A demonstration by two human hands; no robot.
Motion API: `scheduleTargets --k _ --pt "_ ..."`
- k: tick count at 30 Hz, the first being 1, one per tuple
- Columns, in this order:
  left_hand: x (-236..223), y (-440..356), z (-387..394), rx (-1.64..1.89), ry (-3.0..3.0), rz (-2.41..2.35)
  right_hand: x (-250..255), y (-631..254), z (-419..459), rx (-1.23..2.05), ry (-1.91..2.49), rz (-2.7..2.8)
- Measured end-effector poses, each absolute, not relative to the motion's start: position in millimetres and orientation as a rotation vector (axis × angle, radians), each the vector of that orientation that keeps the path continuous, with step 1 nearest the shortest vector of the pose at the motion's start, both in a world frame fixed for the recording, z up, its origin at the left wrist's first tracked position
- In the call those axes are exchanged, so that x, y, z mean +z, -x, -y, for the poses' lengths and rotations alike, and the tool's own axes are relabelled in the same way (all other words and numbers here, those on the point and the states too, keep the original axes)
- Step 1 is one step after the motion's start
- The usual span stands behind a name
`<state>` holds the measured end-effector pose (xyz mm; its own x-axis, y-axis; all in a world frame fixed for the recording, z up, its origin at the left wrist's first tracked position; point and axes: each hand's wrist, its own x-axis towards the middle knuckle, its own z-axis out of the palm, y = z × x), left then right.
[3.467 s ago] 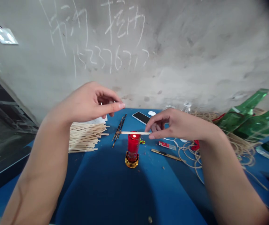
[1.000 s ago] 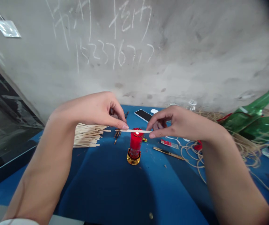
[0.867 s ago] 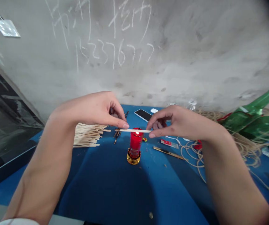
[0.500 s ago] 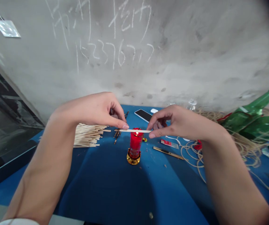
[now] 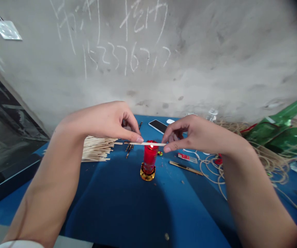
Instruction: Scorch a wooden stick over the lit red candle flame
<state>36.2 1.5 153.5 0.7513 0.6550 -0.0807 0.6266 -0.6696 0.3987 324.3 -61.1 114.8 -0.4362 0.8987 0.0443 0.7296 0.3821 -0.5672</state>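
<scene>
Pale wooden flat sticks (image 5: 96,150) are heaped at left on the blue tabletop (image 5: 189,213), clear of the flame, probably for easy reach. Beside them, the left hand (image 5: 112,119) is arched from above, its thumb and fingertips closed on a single slender pale wooden stick (image 5: 148,144). Behind its browned left end, several thin, dark-scorched sticks (image 5: 129,151) are laid apart from the pale heap, apparently to keep the two kinds separate. At centre, the held stick is suspended level across the top of a lit red cylindrical candle (image 5: 149,158), which is steadied upright by a gold-coloured base (image 5: 147,176). The stick's right end is pinched by the right hand (image 5: 189,132); with support at both sides, the middle is presumably exposed to heat while the fingers are spared. Farther right, a red-and-clear plastic lighter (image 5: 187,157) is placed nearby.
</scene>
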Motion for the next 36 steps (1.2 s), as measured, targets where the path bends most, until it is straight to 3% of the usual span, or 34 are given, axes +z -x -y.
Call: scheduleTargets --k 36 --pt "153.3 -34.9 -3.0 0.064 -2.514 -0.993 114.0 -321.0 61.1 0.661 1.388 2.293"
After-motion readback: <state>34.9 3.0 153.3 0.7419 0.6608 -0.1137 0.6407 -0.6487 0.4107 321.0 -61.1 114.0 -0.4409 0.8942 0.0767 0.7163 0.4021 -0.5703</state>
